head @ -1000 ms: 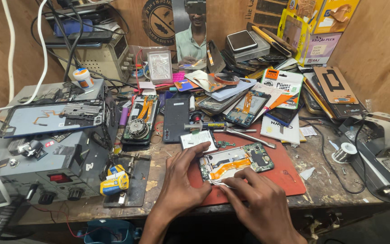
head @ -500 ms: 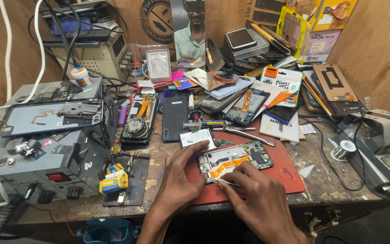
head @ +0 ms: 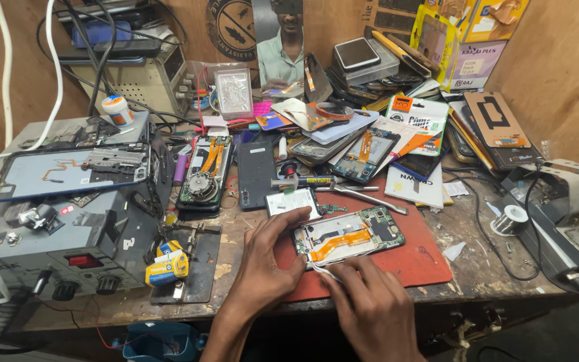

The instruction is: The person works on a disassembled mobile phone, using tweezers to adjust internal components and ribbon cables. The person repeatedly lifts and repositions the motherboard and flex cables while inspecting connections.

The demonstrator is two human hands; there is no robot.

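Observation:
An opened phone (head: 350, 236) with an orange flex cable lies on a red mat (head: 423, 258) near the bench's front edge. My left hand (head: 263, 265) rests on the mat, its fingers pressed against the phone's left end. My right hand (head: 370, 302) is closed on thin metal tweezers (head: 323, 270), whose tip touches the phone's lower left corner. A small white-labelled battery (head: 291, 201) sits just behind my left hand.
A grey power supply (head: 55, 221) with a phone frame on top stands at left. A yellow battery (head: 167, 265) sits on a dark plate. Several opened phones, a syringe (head: 306, 181), boxes and cables crowd the back. A solder spool (head: 509, 220) and station stand at right.
My right hand has shifted slightly left along the phone's lower edge with the tweezers. My left hand stays against the phone's left end.

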